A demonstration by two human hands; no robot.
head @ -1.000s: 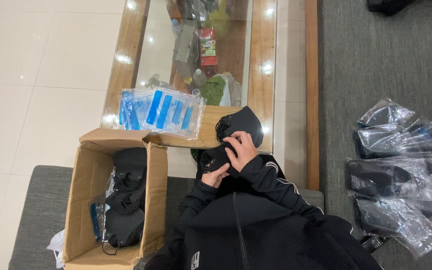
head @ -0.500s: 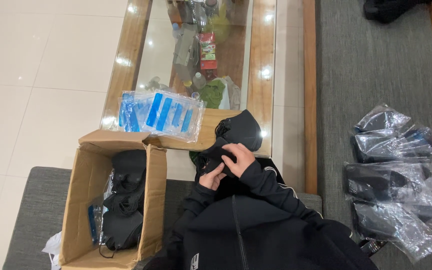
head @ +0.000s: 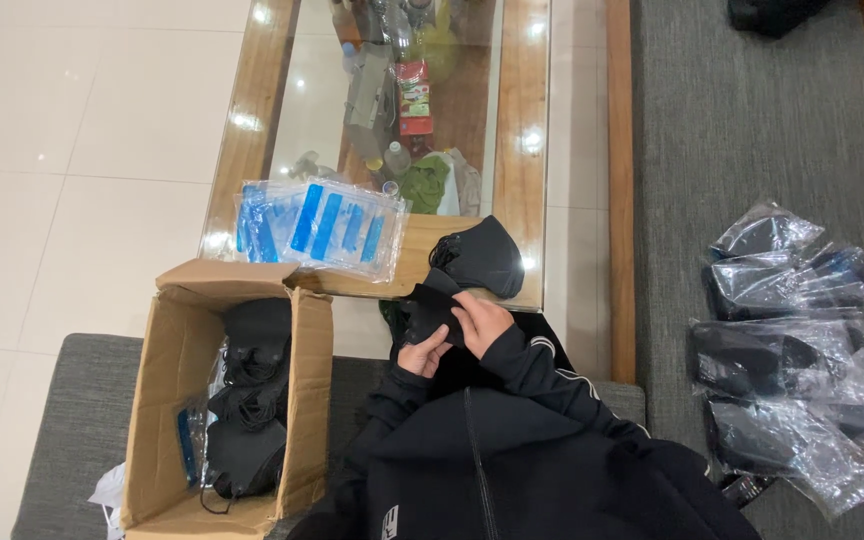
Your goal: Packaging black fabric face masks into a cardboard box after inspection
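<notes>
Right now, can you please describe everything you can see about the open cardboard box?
The cardboard box is plain brown corrugated card, open at the top with its flaps folded outward. It sits upright on a grey cushioned seat, to the left of the person's left hand, which does not touch it. Inside is a pile of black face masks and a bit of clear plastic with blue. Its far flap lies by the glass-topped table.

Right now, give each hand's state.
Left hand: closed on the folded black fabric mask.
Right hand: closed on the same mask.
</notes>
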